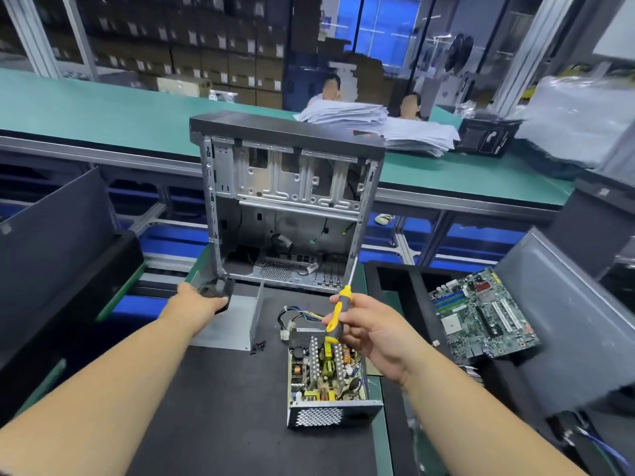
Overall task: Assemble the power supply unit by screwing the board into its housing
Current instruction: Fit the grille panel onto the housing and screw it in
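Note:
The power supply board (pixel 324 369) sits in its open metal housing (pixel 335 412) on the black mat, wires (pixel 299 317) trailing from its far end. My right hand (pixel 371 333) grips a yellow-and-grey screwdriver (pixel 338 312) above the board, shaft pointing up and away. My left hand (pixel 196 300) reaches forward to the grey metal cover (pixel 237 321) lying left of the housing; its fingers are at a blurred black part (pixel 220 290) at the cover's far corner. Whether they grip it is unclear.
An open computer case (pixel 288 201) stands upright beyond the cover. A green motherboard (pixel 481 314) lies in a black tray on the right. Dark panels lean at left and right. Paper stacks (pixel 378 127) and two seated people are across the green bench.

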`<move>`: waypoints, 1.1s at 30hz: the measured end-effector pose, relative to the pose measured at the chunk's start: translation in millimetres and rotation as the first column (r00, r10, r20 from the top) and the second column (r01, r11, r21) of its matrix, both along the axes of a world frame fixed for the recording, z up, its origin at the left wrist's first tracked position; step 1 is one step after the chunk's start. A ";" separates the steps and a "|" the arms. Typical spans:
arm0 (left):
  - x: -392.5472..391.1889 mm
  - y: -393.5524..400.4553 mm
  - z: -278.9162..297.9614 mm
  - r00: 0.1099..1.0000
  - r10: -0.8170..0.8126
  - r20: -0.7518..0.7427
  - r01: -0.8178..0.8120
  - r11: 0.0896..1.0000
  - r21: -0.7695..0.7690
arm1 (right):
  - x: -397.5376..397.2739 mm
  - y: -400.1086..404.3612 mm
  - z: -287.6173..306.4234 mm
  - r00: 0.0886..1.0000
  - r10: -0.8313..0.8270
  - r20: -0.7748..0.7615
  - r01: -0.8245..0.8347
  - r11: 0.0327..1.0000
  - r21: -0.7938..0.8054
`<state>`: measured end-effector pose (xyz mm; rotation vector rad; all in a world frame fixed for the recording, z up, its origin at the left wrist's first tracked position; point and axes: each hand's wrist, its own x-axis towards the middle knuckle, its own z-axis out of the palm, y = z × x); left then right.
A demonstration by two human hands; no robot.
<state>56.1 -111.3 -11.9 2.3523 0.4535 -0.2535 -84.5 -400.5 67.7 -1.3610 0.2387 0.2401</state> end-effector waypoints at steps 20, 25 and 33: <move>42.1 28.4 12.5 0.924 -0.110 0.366 0.075 0.991 0.109 | 40.3 20.4 -16.4 0.993 -0.118 -0.029 0.114 0.988 -0.107; 18.7 38.0 15.9 0.940 -0.108 0.324 0.218 0.921 -0.322 | 53.7 36.1 -16.5 0.989 -0.148 -0.001 0.148 0.988 -0.044; -20.5 -3.7 55.3 0.978 -0.174 0.117 0.175 0.371 -0.912 | 61.9 37.0 -12.3 0.992 -0.120 0.038 0.125 0.967 -0.220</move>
